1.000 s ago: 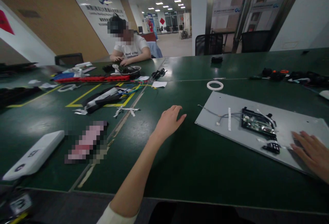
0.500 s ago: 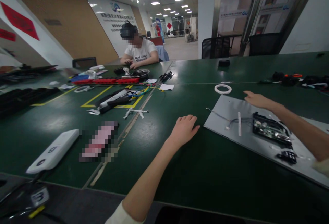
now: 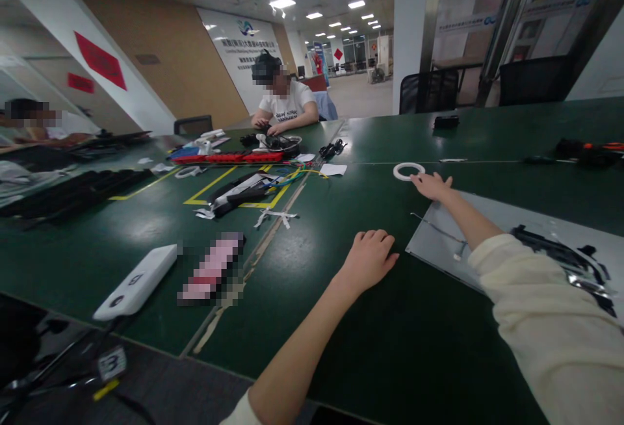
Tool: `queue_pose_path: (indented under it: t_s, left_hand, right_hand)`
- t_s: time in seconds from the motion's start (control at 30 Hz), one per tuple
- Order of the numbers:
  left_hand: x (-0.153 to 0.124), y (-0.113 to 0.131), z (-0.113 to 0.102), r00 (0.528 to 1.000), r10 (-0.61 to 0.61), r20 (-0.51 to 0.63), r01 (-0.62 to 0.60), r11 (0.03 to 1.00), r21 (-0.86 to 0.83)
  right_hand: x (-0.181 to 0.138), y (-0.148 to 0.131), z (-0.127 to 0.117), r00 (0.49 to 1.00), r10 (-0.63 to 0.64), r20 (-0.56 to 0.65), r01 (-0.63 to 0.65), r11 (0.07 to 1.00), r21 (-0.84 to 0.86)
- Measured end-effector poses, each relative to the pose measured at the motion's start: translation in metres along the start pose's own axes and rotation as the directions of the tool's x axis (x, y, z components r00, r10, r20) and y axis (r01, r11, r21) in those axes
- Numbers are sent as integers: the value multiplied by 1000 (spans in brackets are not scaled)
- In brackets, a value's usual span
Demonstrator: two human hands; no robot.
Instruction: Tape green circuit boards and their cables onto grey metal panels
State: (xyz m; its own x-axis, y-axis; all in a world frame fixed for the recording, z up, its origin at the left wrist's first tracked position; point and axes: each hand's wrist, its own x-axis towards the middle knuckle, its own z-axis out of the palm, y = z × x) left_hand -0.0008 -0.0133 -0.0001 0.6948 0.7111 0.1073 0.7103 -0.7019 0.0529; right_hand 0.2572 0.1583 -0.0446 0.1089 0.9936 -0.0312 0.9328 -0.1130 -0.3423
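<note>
My left hand point(image 3: 369, 260) lies palm down on the green table point(image 3: 341, 347), fingers loosely curled, holding nothing, just left of the grey metal panel point(image 3: 517, 227). My right hand point(image 3: 430, 186) is stretched out across the panel's far corner, fingers flat, its fingertips touching the white tape ring point(image 3: 407, 171). A black circuit board point(image 3: 560, 253) with thin wires sits on the panel, partly hidden by my cream sleeve point(image 3: 550, 321).
A white oblong device point(image 3: 137, 281) and a blurred pink item point(image 3: 212, 269) lie near the left front edge. A black tool with coloured wires point(image 3: 244, 190) sits inside yellow floor-tape lines. A person in a white shirt point(image 3: 285, 105) works at the far end; another sits far left.
My right arm has reached forward from the panel's near edge to the tape ring. The view has swung left; my left hand has stayed flat in place.
</note>
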Motion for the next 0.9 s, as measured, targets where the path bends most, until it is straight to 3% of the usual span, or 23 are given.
queue_pose_path:
  t_s: [0.17, 0.3, 0.47, 0.67, 0.77, 0.9]
  left_hand:
    - [1, 0, 0, 1000, 4, -17, -4, 1000, 18]
    - [2, 1, -1, 1000, 3, -18, -3, 1000, 17]
    - [1, 4, 0, 1000, 28, -3, -28, 1000, -2]
    - [1, 6, -3, 999, 33, 4, -33, 999, -15]
    - [1, 7, -4, 999, 40, 8, -39, 999, -14]
    - [2, 9, -3, 999, 47, 16, -47, 999, -18]
  right_hand:
    - [-3, -49, -1, 963, -252, 95, 248, 967, 52]
    - [-43, -49, -17, 880, -428, 205, 426, 903, 52]
    - [-145, 4, -41, 809, -526, 263, 551, 834, -26]
    - [-263, 101, -43, 868, -477, 138, 496, 828, -259]
    - [-296, 139, -35, 895, -444, 39, 428, 833, -351]
    - [-315, 165, -26, 929, -359, -89, 301, 874, -382]
